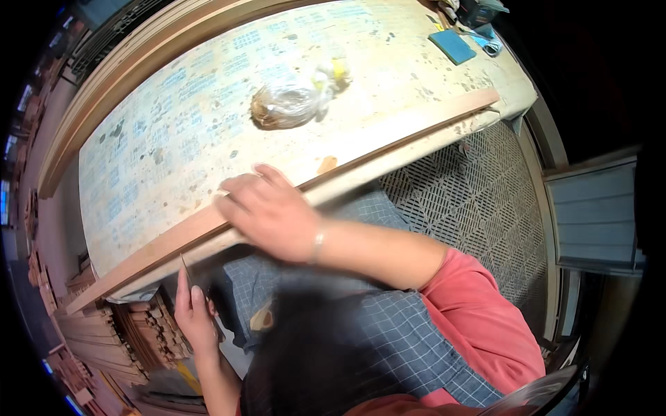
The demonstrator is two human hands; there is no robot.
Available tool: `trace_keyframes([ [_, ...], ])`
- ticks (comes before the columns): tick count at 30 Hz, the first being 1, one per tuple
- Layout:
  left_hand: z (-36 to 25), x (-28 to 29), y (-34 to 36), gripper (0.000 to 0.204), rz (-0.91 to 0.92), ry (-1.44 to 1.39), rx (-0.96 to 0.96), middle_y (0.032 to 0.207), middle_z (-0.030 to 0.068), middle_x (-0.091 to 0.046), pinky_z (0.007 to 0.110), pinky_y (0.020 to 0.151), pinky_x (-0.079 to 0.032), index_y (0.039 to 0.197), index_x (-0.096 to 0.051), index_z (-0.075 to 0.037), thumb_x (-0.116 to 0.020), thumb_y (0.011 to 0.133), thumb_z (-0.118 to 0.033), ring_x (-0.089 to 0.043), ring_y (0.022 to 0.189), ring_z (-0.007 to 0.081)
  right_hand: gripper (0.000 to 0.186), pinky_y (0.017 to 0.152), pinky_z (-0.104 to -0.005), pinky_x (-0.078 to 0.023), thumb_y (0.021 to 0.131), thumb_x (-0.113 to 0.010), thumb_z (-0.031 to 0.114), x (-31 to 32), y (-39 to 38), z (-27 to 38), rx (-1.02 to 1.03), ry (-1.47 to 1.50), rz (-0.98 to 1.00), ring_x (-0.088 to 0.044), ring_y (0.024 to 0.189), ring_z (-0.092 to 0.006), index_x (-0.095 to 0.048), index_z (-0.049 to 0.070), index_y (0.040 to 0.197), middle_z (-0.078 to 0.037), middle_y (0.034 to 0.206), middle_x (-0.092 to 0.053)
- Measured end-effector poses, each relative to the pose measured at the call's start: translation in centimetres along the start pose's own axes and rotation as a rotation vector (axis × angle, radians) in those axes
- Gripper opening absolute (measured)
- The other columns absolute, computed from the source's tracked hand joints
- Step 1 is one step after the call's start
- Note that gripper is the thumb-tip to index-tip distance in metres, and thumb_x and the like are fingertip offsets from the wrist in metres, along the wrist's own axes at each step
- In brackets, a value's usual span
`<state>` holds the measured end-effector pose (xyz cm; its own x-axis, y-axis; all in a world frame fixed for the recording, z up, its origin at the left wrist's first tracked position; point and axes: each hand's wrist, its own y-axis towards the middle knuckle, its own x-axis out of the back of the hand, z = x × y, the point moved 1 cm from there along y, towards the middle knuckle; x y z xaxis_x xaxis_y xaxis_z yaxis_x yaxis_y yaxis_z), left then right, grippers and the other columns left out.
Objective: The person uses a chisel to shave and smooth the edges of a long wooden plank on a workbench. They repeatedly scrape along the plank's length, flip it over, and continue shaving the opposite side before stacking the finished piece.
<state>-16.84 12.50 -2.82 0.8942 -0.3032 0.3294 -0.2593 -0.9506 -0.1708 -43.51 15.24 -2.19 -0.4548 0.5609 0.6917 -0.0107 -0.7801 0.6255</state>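
Note:
A long pale wooden strip [156, 243] lies along the near edge of the workbench [201, 132]. My right hand [270, 215] rests palm down across the strip, its fingers spread over the wood and somewhat blurred. Lower left, below the strip, my left hand [196, 315] grips a thin flat blade-like tool [185, 269], with its index finger stretched along it. The tool's tip points up toward the strip's side; whether it touches is unclear. Just beyond the strip is a small orange-tan patch [327, 164] on the bench top.
A crumpled clear plastic bag [291, 107] with brown contents sits mid-bench. A blue-green flat pad [451, 46] lies at the far right corner. Long wooden lengths [104, 90] run along the bench's far side. Stacked wood [104, 343] stands lower left. Patterned mat [485, 208] covers floor at right.

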Motion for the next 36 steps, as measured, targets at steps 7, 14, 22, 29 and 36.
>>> trace_keyframes([
  [7,-0.4,-0.9,-2.0,0.051,-0.012,-0.163,0.083,0.071,-0.005,-0.041,0.018,0.047,-0.034,0.152,-0.037,-0.006,-0.048,0.102,-0.012,-0.04,0.054,0.0039,0.028,0.086,-0.0397,-0.037,0.078,-0.067,0.022,-3.6,1.6,0.9,-0.159,-0.083,0.27,-0.053,0.094,-0.0263,-0.063,0.005,0.1,-0.01,0.093,-0.059],
  [14,-0.7,-0.4,-2.4,0.05,0.015,-0.232,0.15,0.075,-0.0047,-0.046,0.019,0.052,-0.036,0.151,-0.039,-0.007,-0.049,0.102,-0.009,-0.043,0.057,0.0047,0.041,0.081,-0.0415,-0.041,0.071,-0.079,0.031,-0.9,1.0,-1.8,-0.095,-0.066,0.298,-0.054,0.091,-0.0288,-0.06,0.008,0.099,-0.01,0.09,-0.056],
  [22,1.9,3.2,-2.7,0.05,-0.182,0.143,0.024,0.077,-0.0037,-0.048,0.021,0.058,-0.041,0.147,-0.046,-0.007,-0.048,0.097,-0.004,-0.045,0.063,0.0049,0.052,0.083,-0.043,-0.041,0.061,-0.086,0.018,7.8,-3.3,-9.3,-0.139,-0.264,0.392,-0.053,0.094,-0.0343,-0.059,0.007,0.105,-0.013,0.098,-0.056],
  [29,3.6,5.7,-0.7,0.05,-0.341,0.464,-0.11,0.07,-0.0019,-0.047,0.024,0.055,-0.041,0.148,-0.046,-0.009,-0.048,0.098,-0.009,-0.043,0.059,0.0072,0.054,0.087,-0.0422,-0.041,0.058,-0.085,0.009,10.8,-4.6,-12.0,-0.245,-0.3,0.404,-0.054,0.098,-0.0344,-0.058,0.006,0.104,-0.011,0.101,-0.057],
  [36,1.4,5.8,1.3,0.044,-0.447,0.774,-0.271,0.085,0.015,-0.058,0.037,0.076,-0.046,0.139,-0.055,-0.007,-0.055,0.094,-0.006,-0.055,0.078,0.0287,0.074,0.095,-0.0452,-0.041,0.058,-0.088,0.025,8.2,-2.1,-8.4,-0.052,-0.282,0.385,-0.053,0.106,-0.0364,-0.056,0.007,0.122,-0.015,0.117,-0.058],
])
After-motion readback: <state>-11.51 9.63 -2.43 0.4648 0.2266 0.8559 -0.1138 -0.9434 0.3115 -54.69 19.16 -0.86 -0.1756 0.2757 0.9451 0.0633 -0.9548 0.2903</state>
